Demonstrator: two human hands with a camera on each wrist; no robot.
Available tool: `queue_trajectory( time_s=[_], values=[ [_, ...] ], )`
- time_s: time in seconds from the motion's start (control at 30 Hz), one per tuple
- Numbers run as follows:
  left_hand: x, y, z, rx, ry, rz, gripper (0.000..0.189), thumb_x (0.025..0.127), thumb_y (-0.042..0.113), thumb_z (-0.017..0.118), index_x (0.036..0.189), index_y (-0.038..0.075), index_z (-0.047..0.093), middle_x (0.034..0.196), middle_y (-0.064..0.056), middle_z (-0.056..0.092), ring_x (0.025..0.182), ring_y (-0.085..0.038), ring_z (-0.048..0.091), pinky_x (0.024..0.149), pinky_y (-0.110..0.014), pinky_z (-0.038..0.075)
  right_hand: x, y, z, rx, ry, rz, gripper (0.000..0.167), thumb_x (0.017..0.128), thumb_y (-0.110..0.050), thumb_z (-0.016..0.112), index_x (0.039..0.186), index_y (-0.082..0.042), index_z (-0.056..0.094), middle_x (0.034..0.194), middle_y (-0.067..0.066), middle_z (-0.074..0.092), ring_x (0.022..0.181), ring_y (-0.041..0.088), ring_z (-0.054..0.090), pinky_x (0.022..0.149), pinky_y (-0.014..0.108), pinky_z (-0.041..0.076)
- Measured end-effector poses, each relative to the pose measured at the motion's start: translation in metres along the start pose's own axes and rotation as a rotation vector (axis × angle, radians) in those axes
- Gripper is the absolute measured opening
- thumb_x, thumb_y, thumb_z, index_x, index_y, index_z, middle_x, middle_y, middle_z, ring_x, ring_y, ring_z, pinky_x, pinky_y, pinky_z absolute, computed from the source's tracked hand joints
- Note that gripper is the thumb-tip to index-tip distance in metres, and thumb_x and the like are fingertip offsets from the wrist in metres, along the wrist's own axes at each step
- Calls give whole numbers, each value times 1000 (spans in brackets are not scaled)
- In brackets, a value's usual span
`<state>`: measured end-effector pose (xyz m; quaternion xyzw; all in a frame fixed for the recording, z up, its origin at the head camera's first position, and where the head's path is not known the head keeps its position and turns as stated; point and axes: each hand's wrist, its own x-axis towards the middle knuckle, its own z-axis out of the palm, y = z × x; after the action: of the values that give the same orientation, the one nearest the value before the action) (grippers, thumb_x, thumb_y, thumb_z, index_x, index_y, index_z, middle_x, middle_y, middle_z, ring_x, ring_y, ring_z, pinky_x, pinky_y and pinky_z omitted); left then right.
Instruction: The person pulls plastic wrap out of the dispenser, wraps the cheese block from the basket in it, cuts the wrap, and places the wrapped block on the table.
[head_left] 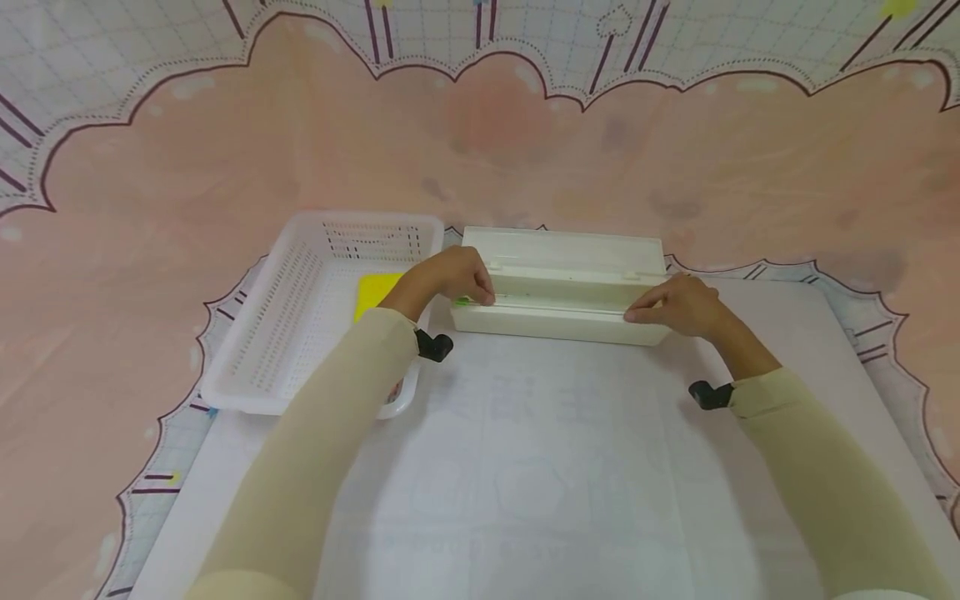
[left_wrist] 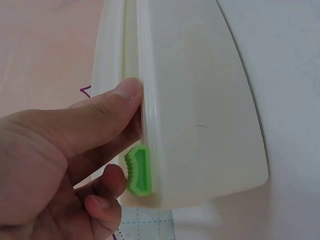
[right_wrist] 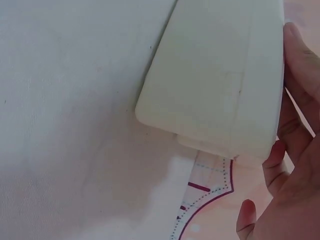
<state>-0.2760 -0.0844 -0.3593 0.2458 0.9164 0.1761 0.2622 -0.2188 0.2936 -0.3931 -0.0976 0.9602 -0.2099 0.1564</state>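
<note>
A long cream-white plastic box (head_left: 555,325), which looks like a cling film dispenser, lies at the back of the table with its hinged lid (head_left: 562,250) raised. A small ridged green slide cutter (left_wrist: 138,170) sits on its front rim at the left end. My left hand (head_left: 457,273) pinches at that rim just beside the cutter, thumb and forefinger together and the other fingers curled. At the right end my right hand (head_left: 678,304) grips the same rim, thumb toward the front. The fingertips inside the box are partly hidden, so any film between them cannot be made out.
Left of the box stands a white perforated plastic basket (head_left: 255,333) with a yellow item (head_left: 375,292) in it, partly behind my left arm. A white cloth (head_left: 540,483) covers the table. Beyond it spreads a pink patterned sheet (head_left: 525,167).
</note>
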Motion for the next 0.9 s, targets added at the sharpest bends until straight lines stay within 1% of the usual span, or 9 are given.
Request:
queue_trajectory(
  time_s=[0.1,0.17,0.23,0.3,0.37,0.53,0.7,0.8,0.9],
  values=[
    [1,0,0,-8,12,-9,16,93,23,76,106,15,82,107,-4,77,98,-20,61,92,-37,52,2,-1,-1,15,0,16,48,92,-57,69,118,-17,78,133,22,65,128,49,50,98,87,22],
    [1,-1,0,-10,15,-13,16,94,23,75,107,15,81,107,-4,76,98,-21,61,93,-37,52,3,-3,-1,28,0,26,49,93,-57,68,122,-18,76,138,21,63,131,49,49,99,88,19],
    [2,-2,0,-16,16,-17,17,95,23,75,107,15,81,107,-4,76,98,-21,60,93,-37,52,5,-6,0,35,2,40,52,92,-60,67,126,-21,74,145,21,58,137,51,43,99,90,13],
    [3,-4,0,-28,22,-20,16,95,23,74,107,15,81,106,-4,75,99,-22,59,93,-37,52,8,-9,2,42,15,51,54,92,-61,66,130,-23,72,148,19,55,141,51,40,98,90,11],
    [4,-5,0,-36,31,-20,16,95,23,74,107,15,81,106,-3,75,100,-22,60,94,-37,52,10,-14,6,44,27,64,58,90,-65,65,131,-25,71,149,17,55,142,50,39,98,86,13],
    [7,-8,0,-73,55,-38,15,96,24,72,107,16,79,105,-3,74,100,-23,59,94,-38,51,17,-27,16,57,79,45,55,88,-68,66,126,-29,74,138,9,66,135,42,51,94,73,20],
    [10,-9,1,-110,74,-44,14,97,24,70,106,15,77,102,-4,71,99,-23,57,91,-36,50,20,-32,21,62,119,46,43,88,-62,71,116,-30,79,129,7,71,128,38,58,92,69,22],
    [10,-11,1,-129,84,-32,12,98,23,69,104,15,76,100,-4,69,96,-23,58,88,-36,50,21,-31,21,61,127,62,42,89,-61,70,114,-29,80,128,7,72,125,37,60,90,66,24],
    [10,-12,1,-168,93,-21,11,99,20,66,103,13,74,98,-4,68,91,-22,58,82,-34,50,23,-32,21,54,139,85,47,86,-66,69,113,-29,80,127,7,72,124,36,60,91,67,24]
  ],
)
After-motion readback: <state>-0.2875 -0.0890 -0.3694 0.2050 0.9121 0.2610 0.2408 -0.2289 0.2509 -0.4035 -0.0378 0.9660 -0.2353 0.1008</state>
